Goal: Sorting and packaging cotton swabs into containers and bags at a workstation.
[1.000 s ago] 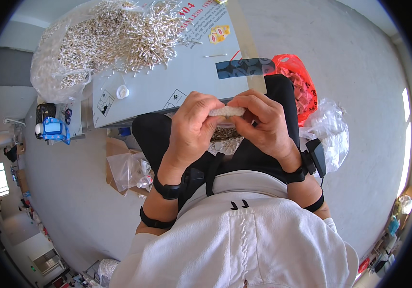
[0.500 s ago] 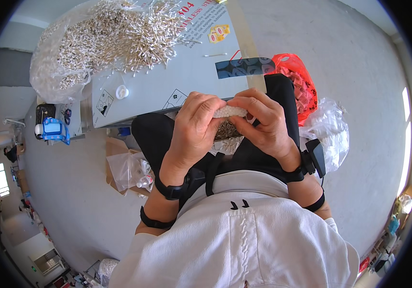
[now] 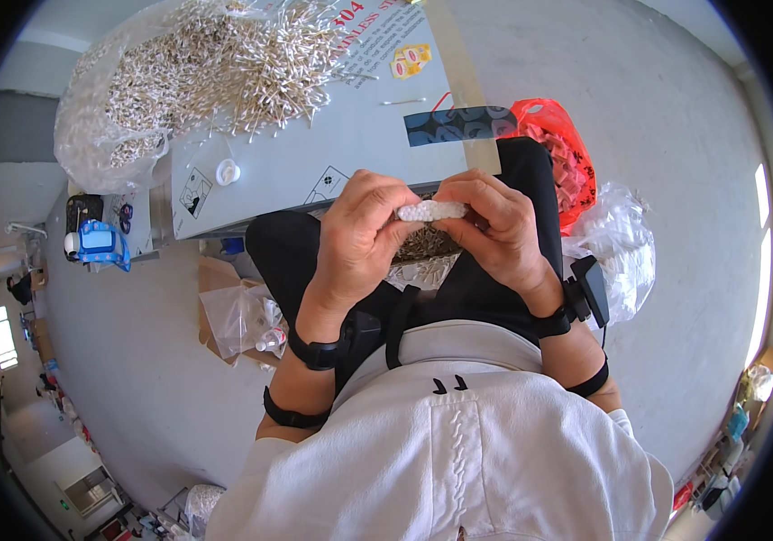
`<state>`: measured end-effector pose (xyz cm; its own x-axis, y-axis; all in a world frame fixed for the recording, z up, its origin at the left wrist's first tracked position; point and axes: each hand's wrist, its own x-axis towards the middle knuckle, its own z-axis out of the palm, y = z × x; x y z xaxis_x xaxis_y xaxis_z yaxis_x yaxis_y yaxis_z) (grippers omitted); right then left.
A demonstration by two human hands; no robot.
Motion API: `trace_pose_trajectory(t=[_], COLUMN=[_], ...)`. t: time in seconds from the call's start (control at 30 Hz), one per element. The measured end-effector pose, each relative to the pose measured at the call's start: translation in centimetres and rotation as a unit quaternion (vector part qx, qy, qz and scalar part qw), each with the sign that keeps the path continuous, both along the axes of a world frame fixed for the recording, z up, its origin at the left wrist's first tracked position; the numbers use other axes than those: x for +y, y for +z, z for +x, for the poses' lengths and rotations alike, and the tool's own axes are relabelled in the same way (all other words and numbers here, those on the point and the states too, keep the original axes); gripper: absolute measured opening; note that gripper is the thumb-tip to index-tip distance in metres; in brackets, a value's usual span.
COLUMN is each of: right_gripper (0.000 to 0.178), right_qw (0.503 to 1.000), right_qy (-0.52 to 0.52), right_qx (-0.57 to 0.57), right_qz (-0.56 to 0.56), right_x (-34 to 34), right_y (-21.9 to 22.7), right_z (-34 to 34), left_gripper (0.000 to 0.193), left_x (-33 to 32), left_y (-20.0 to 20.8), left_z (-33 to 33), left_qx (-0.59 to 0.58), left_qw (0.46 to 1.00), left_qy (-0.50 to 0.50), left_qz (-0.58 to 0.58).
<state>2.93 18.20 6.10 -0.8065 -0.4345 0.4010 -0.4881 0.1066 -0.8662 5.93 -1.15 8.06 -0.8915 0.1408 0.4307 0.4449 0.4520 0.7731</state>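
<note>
Above my lap, both hands grip a bundle of cotton swabs, its packed white tips facing up. My left hand pinches the bundle's left end between thumb and fingers. At the opposite end, my right hand is closed on it the same way. Fingers cover part of the bundle's sides. Below the hands, between my thighs, more loose cotton swabs show, partly hidden. A large heap of cotton swabs spills from a clear plastic bag on the table.
The grey table carries a small white round container, yellow packets and a dark patterned strip. Right of my knee stands a red bag with pink pieces, beside clear plastic. An open carton lies left.
The bundle has turned slightly in my fingers, so its tip face looks narrower and flatter. Both hands have shifted a little and keep their hold.
</note>
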Motion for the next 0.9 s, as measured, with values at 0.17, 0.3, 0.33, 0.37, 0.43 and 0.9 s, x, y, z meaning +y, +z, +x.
trace_pose_trajectory(t=[0.17,0.3,0.33,0.37,0.43,0.9], right_gripper=[0.029,0.024,0.024,0.022,0.018,0.014], right_qw=[0.993,0.932,0.931,0.929,0.91,0.838], right_qy=[0.005,0.016,0.015,-0.006,-0.032,-0.117], right_qx=[-0.105,-0.325,-0.326,-0.333,-0.367,-0.489], right_qz=[-0.059,-0.163,-0.161,-0.161,-0.189,-0.211], right_x=[-0.7,-1.3,-1.4,-1.6,-2.2,-4.0], right_y=[-1.2,-1.5,-1.9,-2.5,-4.3,-10.9], right_z=[0.1,-0.6,-1.2,-2.1,-3.4,-5.9], left_gripper=[0.029,0.028,0.028,0.028,0.028,0.016], left_x=[-0.1,0.5,0.5,0.6,1.0,1.2], left_y=[-0.7,-2.2,-3.5,-4.5,-6.3,-12.3], left_z=[-0.4,-1.4,-1.9,-2.3,-2.9,-5.5], left_qx=[0.077,0.048,0.014,-0.019,-0.054,-0.282], left_qw=[0.996,0.998,0.999,0.997,0.993,0.899], left_qy=[0.002,0.039,0.05,0.061,0.068,0.115], left_qz=[-0.034,-0.025,0.008,0.041,0.084,0.315])
